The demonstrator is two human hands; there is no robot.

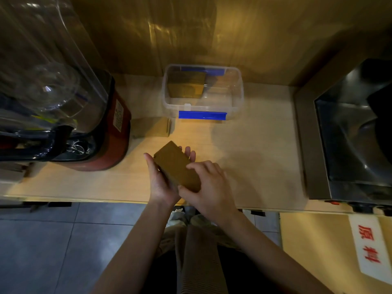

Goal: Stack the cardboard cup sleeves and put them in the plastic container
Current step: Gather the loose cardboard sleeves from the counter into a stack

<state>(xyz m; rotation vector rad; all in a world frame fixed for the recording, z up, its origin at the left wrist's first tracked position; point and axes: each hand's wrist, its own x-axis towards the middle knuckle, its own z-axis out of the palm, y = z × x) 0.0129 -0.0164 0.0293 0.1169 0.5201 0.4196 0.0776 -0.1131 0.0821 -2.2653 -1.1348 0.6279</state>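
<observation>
While held above the near edge of the bench (254,149): a flat stack of sleeves (177,166), angled from far left to near right. Left hand (161,179) cradling it from beneath, fingers (188,152) curled up past its far side, grasping the stack. Right hand (209,185) closed over the near end, thumb under, also gripping.

Step in hand, judged: squaring the stack before carrying it forward. Best done by tapping edges flush between both palms, keeping pressure even so no sleeve slides out, then lowering flat.

Container (202,90) at the back of the bench, well apart from the hands: clear plastic, lid off, blue clips (202,115) front and back. Some sleeves already lying inside on its left half; right half bare. More sleeves (151,127) on the bench, near the container's front left corner, not yet gathered.

Bench: pale wood grain, dimly lit, warm yellow cast. Blender (63,102) with red base and clear cover at left. Steel appliance (350,134) at right. Brown cardboard wall behind. Grey tiled floor (53,240) below; carton with a red-lettered label (369,245) at lower right.
</observation>
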